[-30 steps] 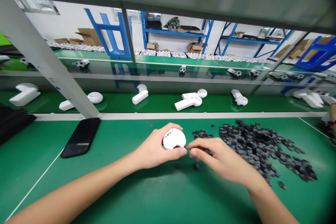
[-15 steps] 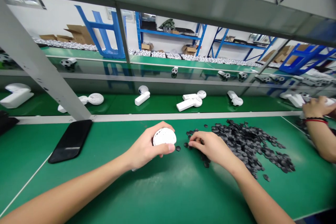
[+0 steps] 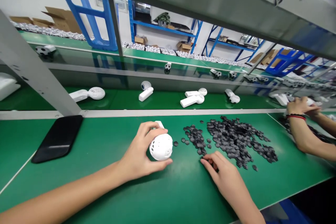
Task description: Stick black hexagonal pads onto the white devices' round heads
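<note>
My left hand [image 3: 143,148] is closed around a white handheld fan [image 3: 161,147], its round, slotted head turned toward me; a bit of its white handle shows above my fingers. To the right, my right hand [image 3: 219,168] pinches a small black piece [image 3: 202,158] between thumb and fingertips, partly hidden by them. Just beyond those fingers lies a small cluster of flat black pieces [image 3: 195,135]. A larger pile of the same black pieces [image 3: 233,136] spreads behind and to the right. One loose black piece [image 3: 175,144] rests beside the fan's head.
A black phone [image 3: 57,140] lies at left by a slanted metal post [image 3: 34,66]. Beyond the pale rail [image 3: 147,113], several white fans [image 3: 193,100] lie on a green belt [image 3: 120,103]. A co-worker's hands [image 3: 299,106] work at far right.
My right hand has moved back toward me from the small cluster, with a pinched piece. My left hand has rotated the fan, showing more of its slotted head. The view has shifted slightly.
</note>
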`<state>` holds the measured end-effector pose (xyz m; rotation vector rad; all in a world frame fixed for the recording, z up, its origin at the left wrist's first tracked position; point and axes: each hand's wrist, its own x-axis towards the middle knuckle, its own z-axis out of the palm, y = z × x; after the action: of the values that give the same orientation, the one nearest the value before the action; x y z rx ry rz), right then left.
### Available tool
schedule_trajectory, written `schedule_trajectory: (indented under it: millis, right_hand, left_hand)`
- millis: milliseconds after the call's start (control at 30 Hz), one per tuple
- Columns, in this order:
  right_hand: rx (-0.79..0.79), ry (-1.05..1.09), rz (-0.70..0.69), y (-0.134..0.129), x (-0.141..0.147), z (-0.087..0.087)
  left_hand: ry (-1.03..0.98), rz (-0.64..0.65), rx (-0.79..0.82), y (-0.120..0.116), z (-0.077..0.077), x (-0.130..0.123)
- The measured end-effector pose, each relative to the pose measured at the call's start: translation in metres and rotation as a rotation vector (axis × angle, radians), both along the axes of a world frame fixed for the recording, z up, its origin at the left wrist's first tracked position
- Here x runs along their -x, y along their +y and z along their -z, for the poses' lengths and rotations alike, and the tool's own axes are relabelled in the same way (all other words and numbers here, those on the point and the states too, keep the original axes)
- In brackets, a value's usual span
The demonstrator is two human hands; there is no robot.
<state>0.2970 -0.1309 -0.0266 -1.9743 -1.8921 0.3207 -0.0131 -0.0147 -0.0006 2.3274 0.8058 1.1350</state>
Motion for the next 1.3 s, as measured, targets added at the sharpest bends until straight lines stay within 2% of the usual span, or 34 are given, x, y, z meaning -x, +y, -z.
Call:
schedule_trajectory:
  millis: [100,200,300,400,500,633,867,1000,1133,1300]
  right_hand:
    - [-0.049,0.118,0.031,-0.002,0.0,0.0]
    - [0.001,0.459,0.114,-0.006,0.015,-0.004]
    - [0.076,0.809,0.094,-0.01,0.052,-0.013]
    - [0.07,0.951,-0.009,-0.007,0.095,-0.02]
    - [0.001,0.938,-0.06,0.002,0.12,-0.022]
    - [-0.045,0.878,-0.045,0.008,0.123,-0.018]
    - [-0.046,0.777,0.056,0.01,0.127,-0.025]
    - [-0.002,0.799,-0.031,0.014,0.124,-0.025]
    - [-0.049,0.773,-0.092,0.016,0.118,-0.017]
    - [-0.197,0.541,-0.27,0.015,0.119,-0.019]
  left_hand:
    - [0.064,-0.076,0.011,-0.009,0.007,0.005]
    - [0.087,-0.046,0.192,-0.018,0.009,0.005]
    - [0.038,-0.007,0.467,-0.027,0.008,-0.001]
    - [-0.029,0.011,0.622,-0.034,0.005,-0.007]
    - [-0.037,0.085,0.662,-0.036,0.001,-0.006]
    - [-0.007,0.187,0.639,-0.037,-0.005,0.0]
    - [0.012,0.154,0.744,-0.04,-0.008,-0.001]
    - [0.033,0.102,0.73,-0.042,-0.006,-0.004]
    - [0.043,0.093,0.685,-0.043,-0.001,-0.006]
    - [0.044,0.117,0.626,-0.037,0.001,-0.006]
